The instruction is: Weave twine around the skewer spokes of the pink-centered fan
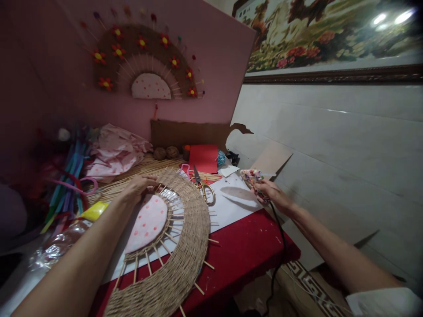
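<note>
A half-round woven twine piece [194, 220] on thin wooden sticks lies over the front of the table. At its inner edge is a padded pink half-disc [147, 222] with red dots. My left hand [142, 187] grips the far end of the weave by the sticks, its fingertips partly hidden. Off to the right, my right hand [272, 193] is closed around a corded glue gun [253, 176] with a multicoloured, patterned body, held above the white sheet [231, 198]. A black cord [278, 224] hangs down from it. Gold-handled scissors [205, 189] lie just beyond the weave.
Red card [203, 157], balls of brown twine [165, 152] and crumpled pink dotted cloth [115, 152] sit at the back. Coloured pipe cleaners [71, 167] pile up left. A flower-trimmed half-round piece [142, 42] hangs on the pink board. The red-covered table [244, 246] ends near my right hand.
</note>
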Tool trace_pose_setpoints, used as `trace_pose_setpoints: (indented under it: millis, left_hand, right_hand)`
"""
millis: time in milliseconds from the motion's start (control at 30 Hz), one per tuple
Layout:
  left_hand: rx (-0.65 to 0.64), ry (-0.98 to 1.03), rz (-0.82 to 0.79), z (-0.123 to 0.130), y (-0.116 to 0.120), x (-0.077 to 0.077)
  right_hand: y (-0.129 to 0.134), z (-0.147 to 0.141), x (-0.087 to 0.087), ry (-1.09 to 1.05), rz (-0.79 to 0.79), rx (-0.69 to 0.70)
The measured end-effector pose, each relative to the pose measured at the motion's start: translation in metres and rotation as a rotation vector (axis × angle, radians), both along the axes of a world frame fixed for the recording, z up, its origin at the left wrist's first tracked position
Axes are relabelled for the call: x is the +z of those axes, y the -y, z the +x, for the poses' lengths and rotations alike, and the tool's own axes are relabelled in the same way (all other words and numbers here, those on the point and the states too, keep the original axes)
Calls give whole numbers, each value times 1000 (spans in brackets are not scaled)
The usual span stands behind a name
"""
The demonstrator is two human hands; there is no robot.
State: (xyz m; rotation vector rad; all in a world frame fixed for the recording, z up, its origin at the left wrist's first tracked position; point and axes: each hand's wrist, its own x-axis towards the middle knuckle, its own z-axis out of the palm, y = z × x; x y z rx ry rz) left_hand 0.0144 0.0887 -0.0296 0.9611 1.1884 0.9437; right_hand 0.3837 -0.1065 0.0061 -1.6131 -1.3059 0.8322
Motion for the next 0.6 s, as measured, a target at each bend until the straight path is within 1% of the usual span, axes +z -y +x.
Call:
trace_pose_setpoints:
  millis: [167, 233, 333, 400, 467, 533, 600]
  left_hand:
    - [-5, 3, 2, -1, -3, -2]
    - [-11, 0, 6, -2, -4, -3]
    - [-21, -10, 20, -2, -4, -5]
    - [-24, -18, 31, -2, -4, -5]
    - [-26, -25, 36, -1, -2, -5]
    - [-27, -31, 38, -2, -1, -5]
    - [-24, -32, 42, -3, 0, -6]
  right_hand:
    - [3, 0, 6, 5, 82, -144]
    - [3, -5, 8, -38, 101, -179]
    - [3, -16, 11, -146, 88, -207]
    - [3, -26, 15, -218, 99, -202]
    - [3, -39, 22, -265, 126, -162]
    - [2, -54, 31, -271, 138, -101]
    - [-1, -73, 41, -229, 149, -54]
